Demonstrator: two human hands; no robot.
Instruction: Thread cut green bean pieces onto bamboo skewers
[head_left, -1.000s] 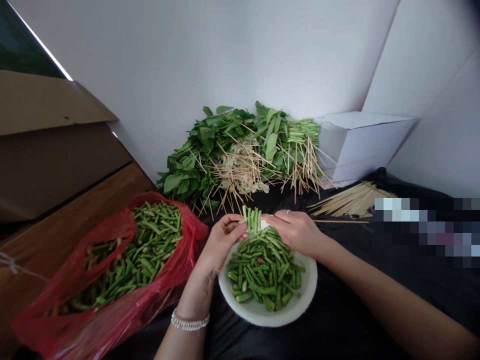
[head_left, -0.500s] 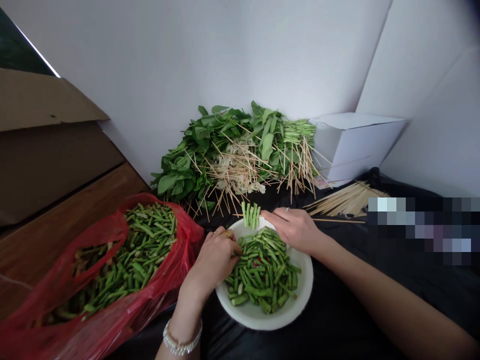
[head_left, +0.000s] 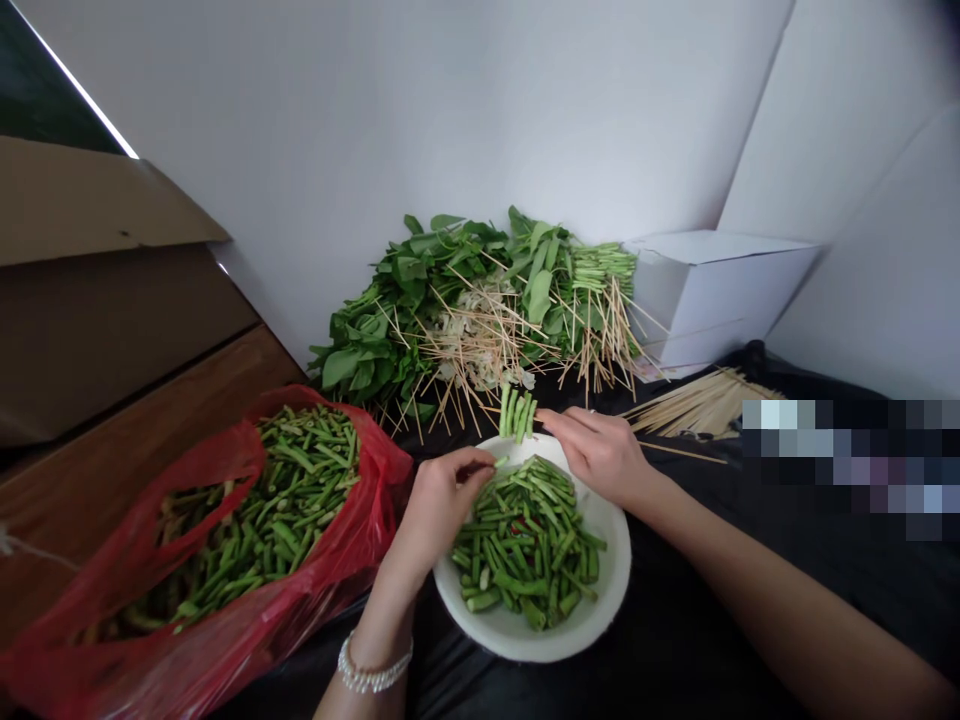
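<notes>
My right hand [head_left: 604, 450] is closed on a thin wooden skewer [head_left: 679, 452], whose blunt end sticks out to the right past the hand. Several cut green bean pieces [head_left: 517, 413] are threaded side by side near its tip, above the bowl's far rim. Between the thumb and forefinger of my left hand [head_left: 448, 497] is a single green bean piece [head_left: 501, 462], just below and left of the threaded ones. Beneath both hands stands a white bowl [head_left: 517, 648] with a heap of cut green beans [head_left: 525, 555].
At left, a red plastic bag [head_left: 379, 480] gapes over more cut beans. Skewered leafy greens [head_left: 360, 350] and pale vegetables [head_left: 476, 325] pile against the white wall. Bare skewers [head_left: 701, 402] lie right, before a white box [head_left: 724, 290]. A cardboard box [head_left: 105, 300] stands far left.
My left hand has come up out of the bean heap with one bean piece pinched in its fingertips. The skewer has tilted, its threaded end rising slightly.
</notes>
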